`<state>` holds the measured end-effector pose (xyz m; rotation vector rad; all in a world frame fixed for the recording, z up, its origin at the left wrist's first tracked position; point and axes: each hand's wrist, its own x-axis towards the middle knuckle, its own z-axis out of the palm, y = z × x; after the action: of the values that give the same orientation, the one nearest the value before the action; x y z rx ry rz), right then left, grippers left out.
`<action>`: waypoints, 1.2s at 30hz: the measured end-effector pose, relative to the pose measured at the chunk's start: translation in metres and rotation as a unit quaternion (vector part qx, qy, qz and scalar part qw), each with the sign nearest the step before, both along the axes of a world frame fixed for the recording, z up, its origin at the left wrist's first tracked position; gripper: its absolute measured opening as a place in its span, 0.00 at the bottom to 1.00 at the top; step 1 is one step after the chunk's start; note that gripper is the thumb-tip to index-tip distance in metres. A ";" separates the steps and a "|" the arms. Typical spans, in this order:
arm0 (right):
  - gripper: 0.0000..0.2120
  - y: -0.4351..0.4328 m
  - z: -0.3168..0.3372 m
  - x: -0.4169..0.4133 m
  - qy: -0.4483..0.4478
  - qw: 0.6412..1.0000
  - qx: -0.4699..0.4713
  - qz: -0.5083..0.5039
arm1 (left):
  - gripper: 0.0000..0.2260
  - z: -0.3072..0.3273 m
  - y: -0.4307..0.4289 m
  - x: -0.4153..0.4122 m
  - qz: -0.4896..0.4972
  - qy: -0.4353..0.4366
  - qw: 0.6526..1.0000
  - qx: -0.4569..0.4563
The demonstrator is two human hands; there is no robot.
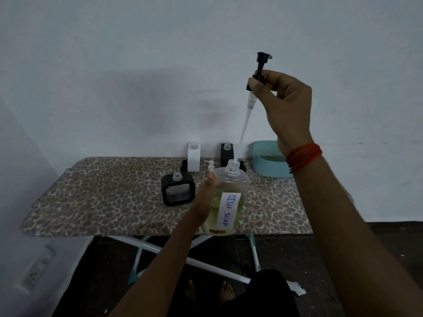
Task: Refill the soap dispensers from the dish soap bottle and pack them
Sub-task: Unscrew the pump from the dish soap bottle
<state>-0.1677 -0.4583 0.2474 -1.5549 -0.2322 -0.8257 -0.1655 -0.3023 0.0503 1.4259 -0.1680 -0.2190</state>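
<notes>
The clear dish soap bottle (pixel 226 197), labelled "DISH SOAP" and holding yellow-green liquid, stands uncapped near the front edge of the ironing board (pixel 103 202). My left hand (pixel 207 197) grips its left side. High above it, my right hand (pixel 283 104) pinches the collar of the black pump head (pixel 261 67); its clear dip tube hangs down with the tip just above the bottle's open neck. Three capless dispensers stand on the board: a black square one (pixel 178 191) to the left, a white one (pixel 194 160) and a black one (pixel 227 154) at the back.
A teal basket (pixel 270 163) sits at the back right of the board, against the wall. Loose pump heads lie by the rear dispensers, one white (pixel 211 165) and one black (pixel 183 167). The board's white and teal legs cross below, and a wall socket is at lower left.
</notes>
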 end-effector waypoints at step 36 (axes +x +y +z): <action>0.15 -0.097 -0.103 0.087 0.169 0.855 -0.473 -0.127 | 0.25 -0.034 0.013 0.020 -0.011 0.013 1.000 -0.023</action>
<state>-0.0803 -0.5551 0.1442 -2.6793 -0.1815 -0.6348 -0.1454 -0.2892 0.0167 1.3764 -0.1653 -0.2501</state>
